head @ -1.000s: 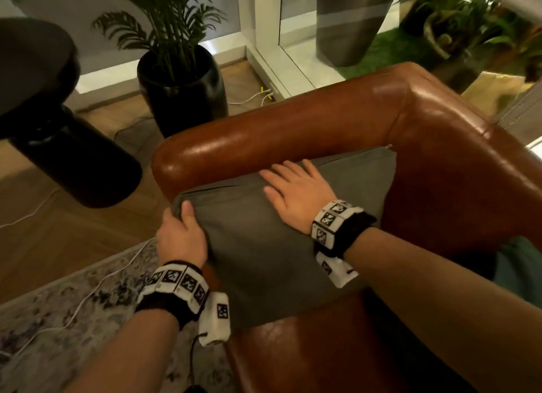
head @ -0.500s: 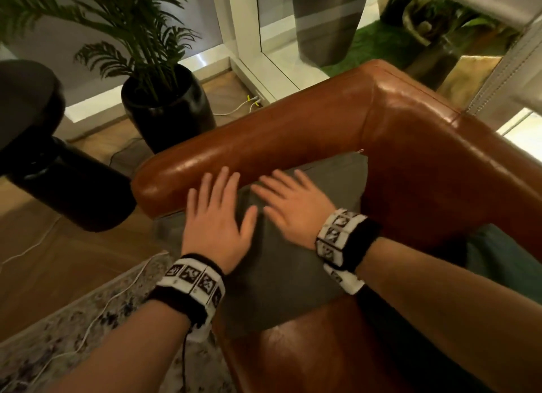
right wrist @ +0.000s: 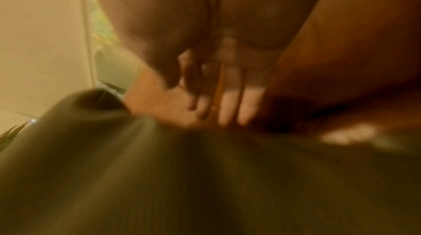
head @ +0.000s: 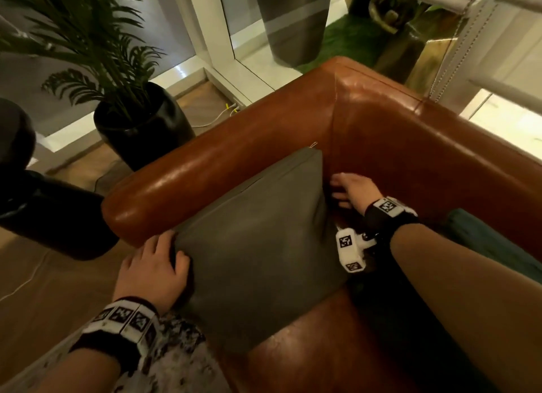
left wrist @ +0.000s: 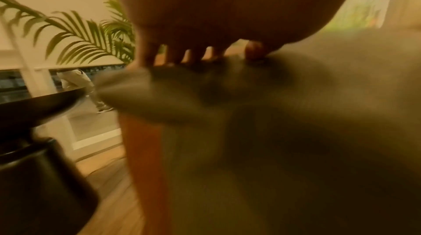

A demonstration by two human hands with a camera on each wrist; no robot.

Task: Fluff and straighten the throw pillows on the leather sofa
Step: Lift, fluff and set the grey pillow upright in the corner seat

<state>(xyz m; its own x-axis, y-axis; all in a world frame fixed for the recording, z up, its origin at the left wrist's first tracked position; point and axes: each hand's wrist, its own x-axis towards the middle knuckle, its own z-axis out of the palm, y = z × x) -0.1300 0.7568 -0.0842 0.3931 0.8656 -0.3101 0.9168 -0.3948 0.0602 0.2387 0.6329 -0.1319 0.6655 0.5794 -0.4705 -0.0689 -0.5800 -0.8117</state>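
Your left hand (head: 152, 268) grips the near-left corner of the pillow (head: 258, 246), fingers curled round its edge; the left wrist view shows them over the corner, thumb on the face. Your right hand (head: 350, 191) is at the pillow's far-right edge, between it and the sofa (head: 410, 146) back. Its fingers look fairly straight, but both views are blurred, so you cannot tell whether they press the edge or hook behind it.

The pillow leans in the sofa's corner, against the armrest (head: 205, 169), its near edge on the seat.

Risks, as I judge them: squeeze unevenly and the pillow will twist, since only 1 hand clearly holds it. Pull hard with the left and it may slide off the seat's front onto the rug (head: 176, 360). A zipper pull (head: 313, 145) seems to stick out at the top corner; it could catch your fingers or scuff the leather.

Count: 1 grey pillow in hand, a teal shape (head: 481, 240) at right that may be a 2nd, 1 sofa, 2 hands, 1 plant (head: 96, 55).
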